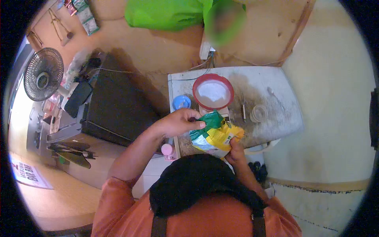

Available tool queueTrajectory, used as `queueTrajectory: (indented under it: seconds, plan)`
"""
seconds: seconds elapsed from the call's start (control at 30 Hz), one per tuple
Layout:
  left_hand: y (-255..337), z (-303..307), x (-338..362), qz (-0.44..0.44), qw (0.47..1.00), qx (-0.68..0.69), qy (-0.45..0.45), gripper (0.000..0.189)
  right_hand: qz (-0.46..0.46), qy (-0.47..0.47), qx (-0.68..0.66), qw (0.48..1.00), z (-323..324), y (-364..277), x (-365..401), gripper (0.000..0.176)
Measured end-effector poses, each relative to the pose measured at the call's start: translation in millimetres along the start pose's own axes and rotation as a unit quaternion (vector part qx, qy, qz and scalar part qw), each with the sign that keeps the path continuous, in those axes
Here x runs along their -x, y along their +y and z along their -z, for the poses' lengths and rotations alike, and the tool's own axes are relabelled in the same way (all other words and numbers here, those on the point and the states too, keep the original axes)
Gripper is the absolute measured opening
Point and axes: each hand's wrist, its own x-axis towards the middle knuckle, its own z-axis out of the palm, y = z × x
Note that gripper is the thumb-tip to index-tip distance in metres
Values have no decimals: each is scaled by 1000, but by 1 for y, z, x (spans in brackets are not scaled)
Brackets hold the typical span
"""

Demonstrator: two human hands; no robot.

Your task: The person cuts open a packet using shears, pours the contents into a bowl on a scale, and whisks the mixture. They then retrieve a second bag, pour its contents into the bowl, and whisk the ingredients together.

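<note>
Between my two hands hangs a yellow and green plastic packet (219,136), crumpled, with a white part low on its left side. My left hand (179,123) pinches its green upper edge between thumb and fingers. Lower down on the right, my right hand (236,151) grips the yellow side. What the packet holds is hidden. Just beyond it stands a red bowl (195,85) with white powder (213,91) inside. A small blue bowl (181,102) with something pale in it sits to the left of the red one.
The stained white table (282,91) bears a clear plastic cup (259,113) and a thin utensil (243,110). A pink-lidded jar (168,150) is near my left forearm. Left are a dark cabinet-like box (122,106) and a fan (43,75). A green bag (166,15) hangs on the wall.
</note>
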Motion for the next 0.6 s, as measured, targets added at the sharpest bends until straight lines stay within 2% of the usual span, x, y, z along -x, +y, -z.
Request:
queueTrajectory:
  seconds: [0.13, 0.23, 0.3, 0.33, 0.4, 0.53, 0.6]
  plan:
    - [-15, 2, -14, -41, 999, 1, 12, 15, -9, 55, 15, 998, -1, -12, 3, 56]
    - [-14, 8, -28, -93, 994, -48, 15, 16, 61, 42, 42, 996, 3, -18, 0, 52]
    - [-4, 7, -32, -130, 966, -215, 64, 17, 67, 69, 8, 995, -3, -25, 1, 50]
    - [3, 6, -38, -129, 966, -214, 69, 17, 64, 66, 8, 996, -5, -35, 0, 50]
    - [16, 2, -48, -188, 938, -269, 109, 16, 50, 143, -21, 988, -13, -56, 4, 44]
    - [29, -5, -68, -238, 939, -226, 106, 15, 90, 111, -9, 990, -10, -82, -1, 44]
    - [33, -2, -77, -214, 973, -88, 10, 19, 87, 148, 13, 985, -15, -92, -2, 51]
